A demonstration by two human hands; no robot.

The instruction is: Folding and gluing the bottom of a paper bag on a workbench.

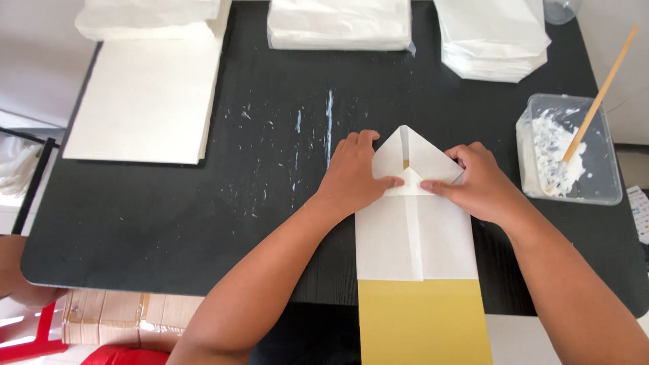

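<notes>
A white paper bag (412, 236) lies flat on the black table (203, 209), its far end folded into a pointed flap. A yellow sheet (422, 321) sticks out of its near end, over the table's front edge. My left hand (351, 176) rests on the bag's left side, thumb pressing the small folded triangle at the centre. My right hand (480, 182) presses the same fold from the right, fingers flat on the paper. Neither hand grips anything.
A clear plastic tub of white paste (595, 192) with a wooden stick (598, 98) stands at the right. Stacks of white paper (145, 101) and white bags (338, 23), (493, 37) line the far edge. Dried paste smears mark the table's middle. Cardboard boxes (115, 318) sit below left.
</notes>
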